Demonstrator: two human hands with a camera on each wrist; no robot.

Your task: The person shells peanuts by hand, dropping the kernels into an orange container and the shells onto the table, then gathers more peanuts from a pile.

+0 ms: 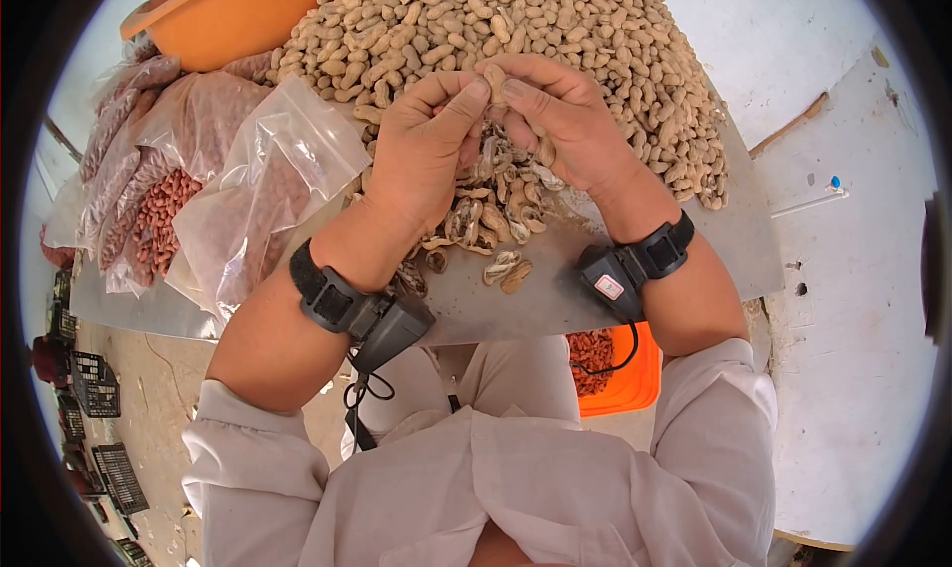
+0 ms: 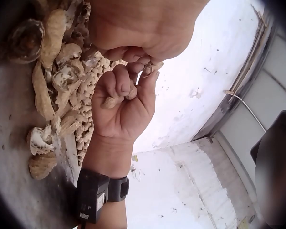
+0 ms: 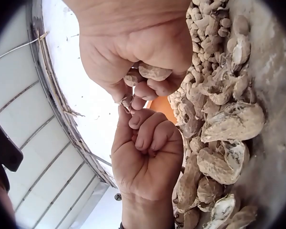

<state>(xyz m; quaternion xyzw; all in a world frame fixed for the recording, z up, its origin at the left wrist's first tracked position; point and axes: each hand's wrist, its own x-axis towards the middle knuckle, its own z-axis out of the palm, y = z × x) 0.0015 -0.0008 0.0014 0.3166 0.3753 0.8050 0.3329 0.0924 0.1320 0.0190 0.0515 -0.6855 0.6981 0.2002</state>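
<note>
In front of the chest, the left hand [image 1: 421, 141] and right hand [image 1: 570, 126] meet at the fingertips. Both pinch one unshelled peanut [image 1: 495, 83] between thumbs and forefingers. Other fingers of the right hand [image 2: 124, 112] curl round more whole peanuts [image 2: 112, 102] against its palm. In the right wrist view the left hand [image 3: 150, 164] has its remaining fingers folded in, hiding most of its palm. Cracked, opened shells [image 1: 486, 215] lie on the table just below the hands, some with dark insides.
A large heap of unshelled peanuts [image 1: 555, 17] covers the table's far side. Clear plastic bags of red kernels [image 1: 169, 220] lie left, beside an orange basin [image 1: 223, 22]. An orange container [image 1: 635, 379] with red kernels stands below the table edge. Black crates [image 1: 119, 478] sit on the floor.
</note>
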